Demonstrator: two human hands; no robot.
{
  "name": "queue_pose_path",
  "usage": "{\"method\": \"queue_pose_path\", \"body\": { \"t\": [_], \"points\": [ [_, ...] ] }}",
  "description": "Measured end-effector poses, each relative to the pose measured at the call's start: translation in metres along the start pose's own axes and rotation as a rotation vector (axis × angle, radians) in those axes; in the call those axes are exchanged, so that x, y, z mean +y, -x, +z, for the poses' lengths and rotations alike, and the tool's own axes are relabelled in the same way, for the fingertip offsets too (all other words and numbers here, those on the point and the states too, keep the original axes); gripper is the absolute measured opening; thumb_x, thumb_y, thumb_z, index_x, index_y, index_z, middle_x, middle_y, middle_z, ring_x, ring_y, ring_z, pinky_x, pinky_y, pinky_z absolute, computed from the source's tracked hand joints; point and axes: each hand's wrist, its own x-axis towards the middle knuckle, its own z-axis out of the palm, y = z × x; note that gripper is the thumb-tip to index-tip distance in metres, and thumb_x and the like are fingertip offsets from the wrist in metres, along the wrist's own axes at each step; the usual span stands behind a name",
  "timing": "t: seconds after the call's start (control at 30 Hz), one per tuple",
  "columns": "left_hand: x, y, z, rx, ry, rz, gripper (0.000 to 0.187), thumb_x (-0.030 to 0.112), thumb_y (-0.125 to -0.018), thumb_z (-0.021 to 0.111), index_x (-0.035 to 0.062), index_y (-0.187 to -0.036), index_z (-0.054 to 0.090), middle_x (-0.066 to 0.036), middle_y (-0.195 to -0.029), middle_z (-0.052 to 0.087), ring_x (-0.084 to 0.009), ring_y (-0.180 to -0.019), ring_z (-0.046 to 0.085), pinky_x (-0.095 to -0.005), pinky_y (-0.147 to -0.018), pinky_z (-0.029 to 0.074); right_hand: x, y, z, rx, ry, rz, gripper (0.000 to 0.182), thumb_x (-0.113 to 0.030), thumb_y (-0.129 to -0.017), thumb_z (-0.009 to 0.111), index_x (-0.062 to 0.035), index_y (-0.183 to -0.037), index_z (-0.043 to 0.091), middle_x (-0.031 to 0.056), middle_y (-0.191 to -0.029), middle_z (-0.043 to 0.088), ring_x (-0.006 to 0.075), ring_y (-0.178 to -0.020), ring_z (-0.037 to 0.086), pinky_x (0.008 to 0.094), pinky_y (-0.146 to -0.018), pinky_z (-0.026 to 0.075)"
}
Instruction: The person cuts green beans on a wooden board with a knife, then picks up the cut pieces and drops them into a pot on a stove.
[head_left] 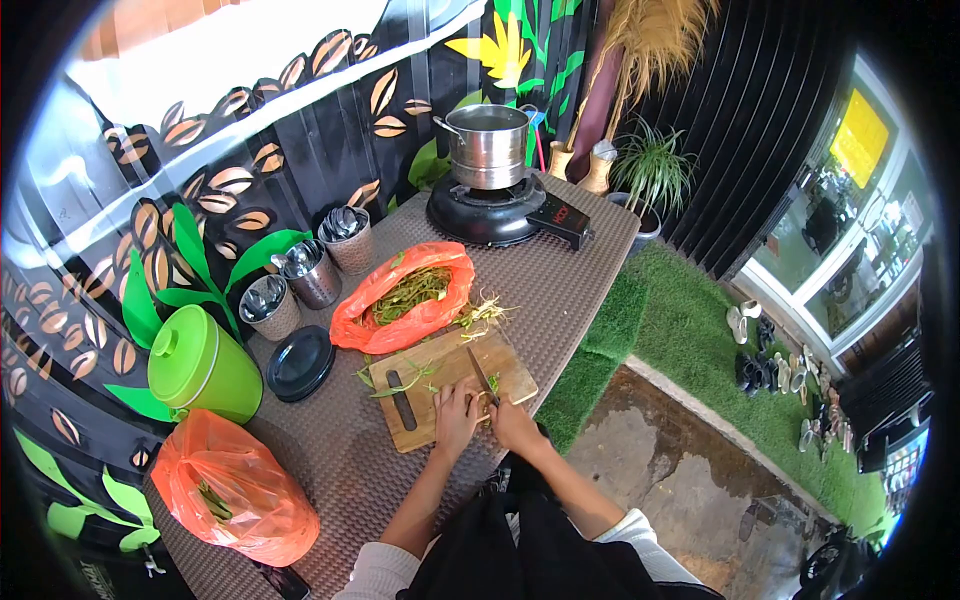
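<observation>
My right hand (516,426) is wrapped round the handle of a knife (480,370), whose blade points away from me over a wooden cutting board (515,372). Beside it, my left hand (456,414) rests on the board with fingers bent down over thin green stalks, mostly hidden beneath them. A few cut green pieces (493,383) lie by the blade. Behind the board, an orange plastic bag (350,330) stands open, full of green stalks (413,295). Pale trimmed ends (483,313) are heaped at its right side.
A steel pot (490,150) sits on a black portable stove (485,215) at the back. Cutlery cups (318,278), black plates (301,362), a green lidded bucket (205,365) and a second orange bag (240,490) line the left. The table edge (570,350) drops to my right.
</observation>
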Motion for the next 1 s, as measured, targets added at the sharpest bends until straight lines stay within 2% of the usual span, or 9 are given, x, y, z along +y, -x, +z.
{"method": "queue_pose_path", "body": {
  "t": [0.17, 0.33, 0.5, 0.63, 0.77, 0.9, 1.0],
  "points": [
    [-0.001, 0.0, 0.001, 0.001, -0.022, 0.029, 0.033, 0.012, -0.086, 0.058, 0.0079, -0.118, 0.053, -0.008, -0.095, 0.063, -0.0293, -0.094, 0.052, -0.0408, -0.085, 0.037, -0.019, 0.005, 0.004, 0.002, 0.033, 0.133, 0.038, -0.029, -0.096, 0.044, 0.0064, -0.11, 0.043, 0.0349, -0.087, 0.061, 0.0492, -0.087, 0.061, 0.0554, -0.075, 0.049],
    [-0.004, 0.002, 0.006, -0.007, -0.028, -0.013, 0.03, 0.011, -0.086, 0.058, 0.0087, -0.115, 0.053, -0.011, -0.096, 0.062, -0.0306, -0.096, 0.052, -0.0417, -0.085, 0.036, -0.013, -0.003, -0.001, 0.011, 0.029, 0.033, 0.036, -0.03, -0.096, 0.045, 0.0051, -0.106, 0.044, 0.0333, -0.085, 0.062, 0.0489, -0.086, 0.062, 0.055, -0.075, 0.05],
    [0.003, 0.0, 0.0, -0.009, -0.044, 0.024, 0.025, 0.012, -0.086, 0.058, 0.009, -0.11, 0.053, -0.01, -0.095, 0.062, -0.0305, -0.095, 0.052, -0.0422, -0.086, 0.036, -0.023, 0.014, 0.013, 0.013, 0.093, 0.143, 0.035, -0.029, -0.096, 0.045, 0.0051, -0.103, 0.045, 0.0317, -0.084, 0.063, 0.0475, -0.084, 0.063, 0.0534, -0.073, 0.051],
    [0.003, 0.002, 0.002, -0.021, -0.062, 0.01, 0.021, 0.011, -0.085, 0.059, 0.0088, -0.105, 0.052, -0.009, -0.093, 0.062, -0.0297, -0.093, 0.052, -0.0416, -0.085, 0.036, -0.019, -0.002, 0.004, -0.002, 0.086, 0.071, 0.035, -0.029, -0.095, 0.045, 0.0042, -0.106, 0.043, 0.0311, -0.088, 0.063, 0.0474, -0.084, 0.063, 0.0527, -0.073, 0.052],
    [-0.002, 0.002, 0.007, 0.023, -0.071, 0.023, 0.017, 0.01, -0.084, 0.06, 0.008, -0.099, 0.052, -0.008, -0.091, 0.062, -0.0283, -0.091, 0.053, -0.0414, -0.085, 0.035, -0.022, 0.016, 0.001, -0.044, 0.11, 0.079, 0.036, -0.03, -0.096, 0.045, 0.0039, -0.109, 0.042, 0.0331, -0.093, 0.062, 0.0472, -0.088, 0.063, 0.053, -0.076, 0.051],
    [0.001, 0.001, 0.005, 0.045, -0.052, 0.023, 0.016, 0.01, -0.083, 0.061, 0.0076, -0.096, 0.052, -0.008, -0.09, 0.061, -0.0277, -0.09, 0.053, -0.0412, -0.085, 0.034, -0.026, 0.01, 0.013, -0.006, 0.07, 0.167, 0.037, -0.029, -0.096, 0.045, 0.0059, -0.109, 0.042, 0.0346, -0.089, 0.061, 0.0469, -0.088, 0.063, 0.0534, -0.077, 0.051],
    [0.0, 0.002, 0.006, 0.037, -0.057, 0.009, 0.016, 0.009, -0.083, 0.059, 0.0076, -0.098, 0.053, -0.008, -0.089, 0.06, -0.028, -0.091, 0.053, -0.0408, -0.085, 0.032, -0.012, -0.004, 0.014, 0.027, 0.009, 0.078, 0.037, -0.029, -0.096, 0.045, 0.0061, -0.106, 0.044, 0.0331, -0.085, 0.062, 0.047, -0.084, 0.063, 0.0535, -0.075, 0.051]
  ]
}}
